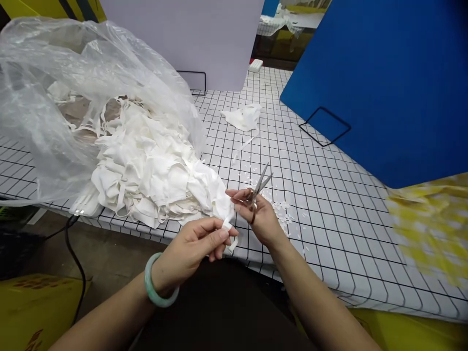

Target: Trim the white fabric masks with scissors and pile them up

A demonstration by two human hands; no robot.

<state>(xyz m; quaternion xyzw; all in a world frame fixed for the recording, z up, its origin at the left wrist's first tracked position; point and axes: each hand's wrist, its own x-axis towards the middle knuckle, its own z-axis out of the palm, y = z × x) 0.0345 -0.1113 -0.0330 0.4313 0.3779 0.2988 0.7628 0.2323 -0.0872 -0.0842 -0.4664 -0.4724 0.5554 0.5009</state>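
My left hand (204,239), with a green bangle (152,280) at the wrist, pinches the strap of a white fabric piece (215,190) near the table's front edge. The cloth runs up from my fingers toward a heap of similar white fabric pieces (149,165) on the left. In my right hand (261,217) is a pair of scissors (259,187), its handle loops around the fingers. The blades stand slightly apart and point up and away from the cloth. Small white clippings (283,212) lie scattered beside and behind my right hand.
A large clear plastic bag (91,53) surrounds the back of the heap. One white piece with a strap (243,117) lies farther back on the checked tablecloth (321,234). Blue (380,83) and pale lilac (183,39) panels stand behind. A power strip (86,202) sits at the left edge.
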